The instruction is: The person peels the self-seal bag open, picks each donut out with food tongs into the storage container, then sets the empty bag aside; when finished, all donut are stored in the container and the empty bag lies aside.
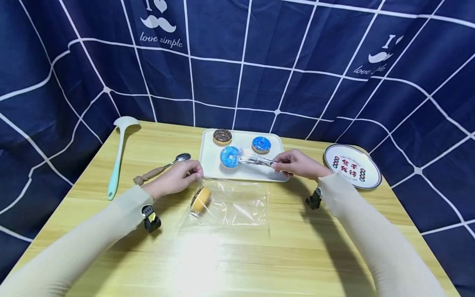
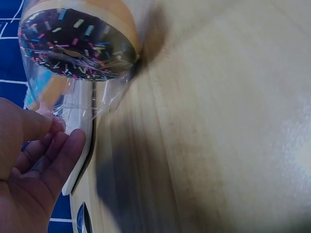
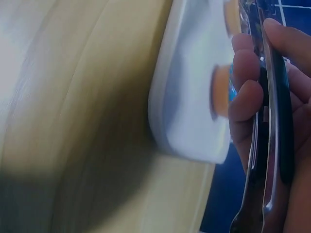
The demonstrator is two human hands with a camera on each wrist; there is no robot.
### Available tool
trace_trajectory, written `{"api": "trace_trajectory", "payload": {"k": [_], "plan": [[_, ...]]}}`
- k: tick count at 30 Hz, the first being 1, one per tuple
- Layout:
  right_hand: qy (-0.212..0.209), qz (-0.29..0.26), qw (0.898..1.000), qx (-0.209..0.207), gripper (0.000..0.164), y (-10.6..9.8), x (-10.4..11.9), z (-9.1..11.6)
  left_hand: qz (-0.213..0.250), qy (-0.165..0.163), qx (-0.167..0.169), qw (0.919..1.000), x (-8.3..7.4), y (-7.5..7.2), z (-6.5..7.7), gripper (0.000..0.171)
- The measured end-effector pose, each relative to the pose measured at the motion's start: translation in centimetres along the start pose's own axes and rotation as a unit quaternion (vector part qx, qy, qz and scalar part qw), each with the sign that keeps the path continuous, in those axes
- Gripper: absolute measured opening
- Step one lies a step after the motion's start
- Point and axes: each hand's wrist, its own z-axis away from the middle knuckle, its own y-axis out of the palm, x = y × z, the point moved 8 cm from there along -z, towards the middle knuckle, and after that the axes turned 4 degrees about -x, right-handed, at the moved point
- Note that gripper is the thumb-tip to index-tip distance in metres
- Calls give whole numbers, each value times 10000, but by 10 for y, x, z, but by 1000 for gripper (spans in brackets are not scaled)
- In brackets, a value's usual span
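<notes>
My left hand (image 1: 176, 178) pinches the edge of a clear plastic bag (image 1: 243, 206) between thumb and fingertips. Inside the bag, tipped on its side, is a chocolate donut (image 1: 201, 200); its colored sprinkles show in the left wrist view. My right hand (image 1: 297, 163) grips metal tongs (image 3: 272, 150) by their dark-sided handles. The tongs' tips meet the right side of a blue donut (image 1: 229, 157), which is over the white tray (image 1: 252, 175). Another blue donut (image 1: 261, 144) and a second chocolate donut (image 1: 222, 136) sit on that tray.
Left of the tray lies a spoon (image 1: 161, 168), partly behind my left hand. A mint-green ladle (image 1: 118, 161) lies at the table's far left. Near the right edge is an oval plate (image 1: 352, 165) with red lettering. A blue curtain (image 1: 222, 82) hangs behind the table.
</notes>
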Motion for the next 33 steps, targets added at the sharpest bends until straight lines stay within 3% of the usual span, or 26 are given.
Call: {"api": "trace_trajectory", "payload": {"k": [9, 33], "plan": [[103, -297, 9988, 365, 27, 19, 3, -10, 10, 16, 6, 10000, -2, -2, -3, 8], [177, -174, 9990, 366, 31, 36, 15, -7, -82, 58, -23, 9999, -3, 3, 1, 9]]}}
